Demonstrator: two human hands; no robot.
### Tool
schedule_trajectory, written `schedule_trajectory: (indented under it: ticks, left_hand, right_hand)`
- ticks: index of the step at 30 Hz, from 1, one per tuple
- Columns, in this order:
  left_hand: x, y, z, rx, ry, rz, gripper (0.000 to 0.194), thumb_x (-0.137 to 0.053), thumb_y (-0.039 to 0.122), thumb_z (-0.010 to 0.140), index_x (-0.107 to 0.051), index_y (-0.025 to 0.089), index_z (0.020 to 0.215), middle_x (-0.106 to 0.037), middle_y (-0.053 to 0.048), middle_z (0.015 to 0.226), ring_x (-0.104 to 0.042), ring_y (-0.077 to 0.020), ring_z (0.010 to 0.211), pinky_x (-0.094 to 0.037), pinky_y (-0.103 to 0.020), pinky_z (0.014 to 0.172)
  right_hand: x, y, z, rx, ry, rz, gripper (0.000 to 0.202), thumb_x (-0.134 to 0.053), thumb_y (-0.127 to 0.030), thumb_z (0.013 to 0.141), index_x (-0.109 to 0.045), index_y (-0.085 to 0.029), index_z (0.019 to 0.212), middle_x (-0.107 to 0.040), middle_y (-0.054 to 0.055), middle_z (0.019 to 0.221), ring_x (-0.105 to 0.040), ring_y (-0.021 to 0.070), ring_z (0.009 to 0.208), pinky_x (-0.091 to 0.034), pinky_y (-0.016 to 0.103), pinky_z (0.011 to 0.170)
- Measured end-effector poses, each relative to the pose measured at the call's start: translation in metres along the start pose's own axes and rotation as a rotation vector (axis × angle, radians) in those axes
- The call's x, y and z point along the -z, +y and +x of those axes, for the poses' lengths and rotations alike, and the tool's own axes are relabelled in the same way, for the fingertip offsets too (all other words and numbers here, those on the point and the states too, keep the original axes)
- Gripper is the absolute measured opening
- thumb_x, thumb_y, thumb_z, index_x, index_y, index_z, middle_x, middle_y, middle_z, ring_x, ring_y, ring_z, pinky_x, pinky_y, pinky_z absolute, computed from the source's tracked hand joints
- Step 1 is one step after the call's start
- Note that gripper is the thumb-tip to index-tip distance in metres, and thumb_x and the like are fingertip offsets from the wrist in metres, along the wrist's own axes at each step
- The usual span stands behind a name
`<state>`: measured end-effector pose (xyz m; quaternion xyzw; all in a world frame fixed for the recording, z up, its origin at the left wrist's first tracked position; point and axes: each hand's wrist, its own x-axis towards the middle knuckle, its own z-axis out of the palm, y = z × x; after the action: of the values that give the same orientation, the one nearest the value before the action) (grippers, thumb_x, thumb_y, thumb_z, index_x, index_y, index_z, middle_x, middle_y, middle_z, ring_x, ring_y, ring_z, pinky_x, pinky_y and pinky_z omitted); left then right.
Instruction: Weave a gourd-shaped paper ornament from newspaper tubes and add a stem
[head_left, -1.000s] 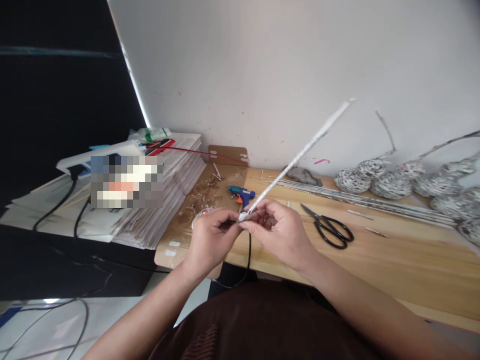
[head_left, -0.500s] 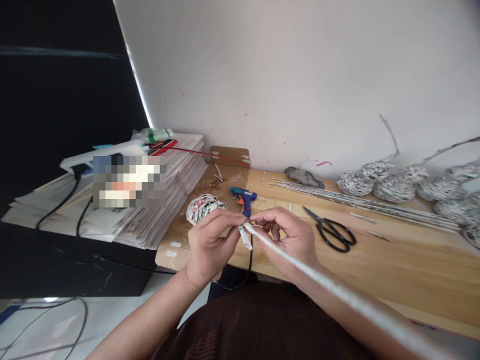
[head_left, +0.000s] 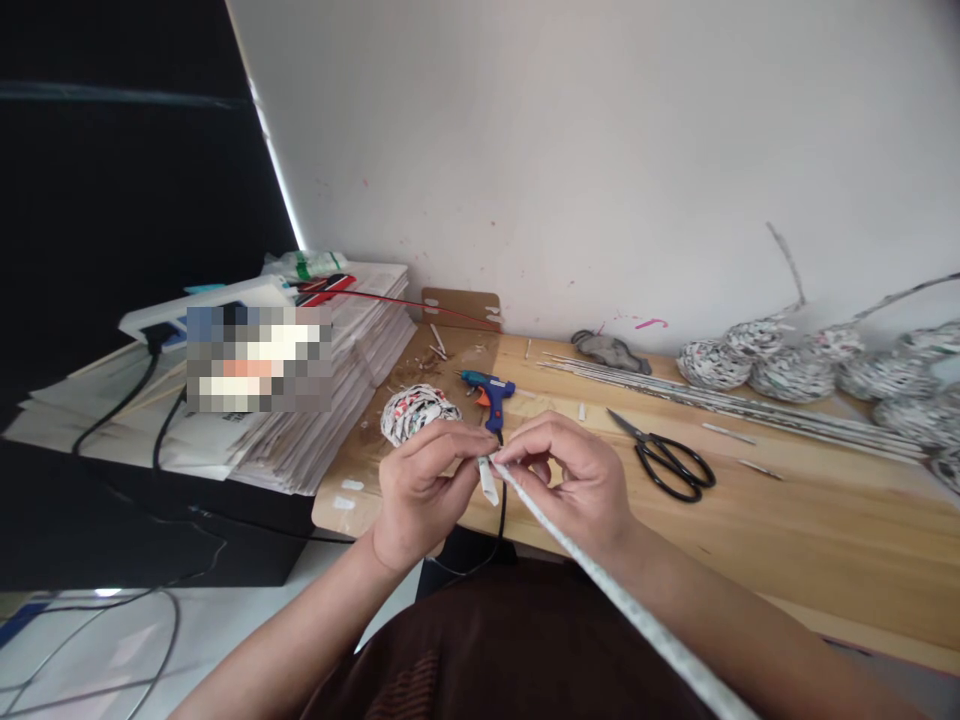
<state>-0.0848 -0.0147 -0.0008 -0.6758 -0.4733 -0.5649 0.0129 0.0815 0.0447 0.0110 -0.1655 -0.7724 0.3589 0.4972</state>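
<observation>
My left hand (head_left: 429, 487) pinches a short flat paper end (head_left: 487, 482) that hangs below its fingertips. Close beside it, my right hand (head_left: 574, 478) has thumb and finger closed on the end of a long pale paper tube (head_left: 611, 585), which runs down to the lower right. The fingertips of both hands nearly meet. Behind my left hand lies a woven paper ball (head_left: 416, 412), partly hidden by it. A blue glue gun (head_left: 495, 398) rests just beyond the fingertips.
Black-handled scissors (head_left: 667, 462) lie right of my hands. Long paper sticks (head_left: 720, 408), a grey glove (head_left: 611, 352) and several woven balls (head_left: 791, 370) are along the wall. At left, a paper stack (head_left: 375, 310) bears a power strip (head_left: 210, 305).
The long tube has swung so its near end points lower and further left. The woven ball beside my left hand has shifted slightly right and up. Both hands keep their pinch.
</observation>
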Motion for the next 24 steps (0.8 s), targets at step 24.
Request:
schedule_trajectory:
  ticks: [24]
  left_hand:
    - [0.02, -0.017, 0.024, 0.738, 0.117, -0.511, 0.018, -0.086, 0.027, 0.072, -0.08, 0.016, 0.085, -0.081, -0.005, 0.081, -0.074, -0.0135, 0.072, -0.06, -0.019, 0.068]
  right_hand:
    - [0.011, 0.022, 0.014, -0.47, -0.074, 0.11, 0.031, -0.057, -0.04, 0.096, -0.059, -0.02, 0.073, -0.054, -0.002, 0.067, -0.046, 0.0109, 0.059, -0.036, 0.026, 0.055]
